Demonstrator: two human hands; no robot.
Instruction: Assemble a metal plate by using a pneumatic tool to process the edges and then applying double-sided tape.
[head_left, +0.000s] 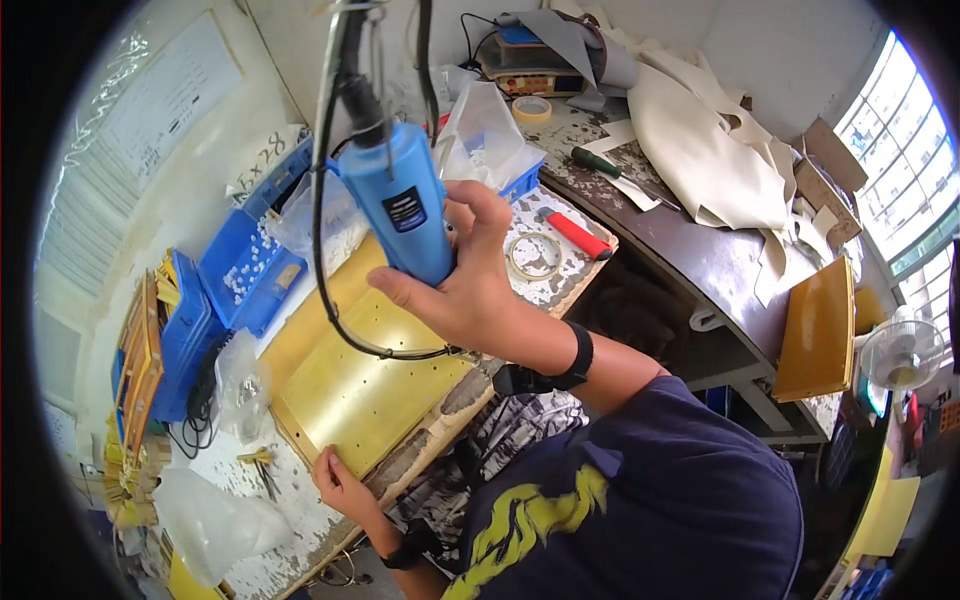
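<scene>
My right hand [470,270] is wrapped round the lower body of a blue electric screwdriver [408,215], which hangs upright from a cord and a metal hook. Its tip is hidden behind the hand. A shiny yellow flat panel [360,400] with several small dark holes lies on the worn white bench under the tool. At the panel's near corner, my left hand [345,490] has its fingers closed on the edge. A black cable loop [330,270] dangles beside the screwdriver and crosses over the panel.
Blue bins [250,270], one with small white parts, stand along the left. Clear plastic bags [220,520] and small pliers [262,462] lie near the panel. To the right are a tape roll [535,257], a red-handled cutter [575,233], a screwdriver [600,165] and cream sheet material [700,140].
</scene>
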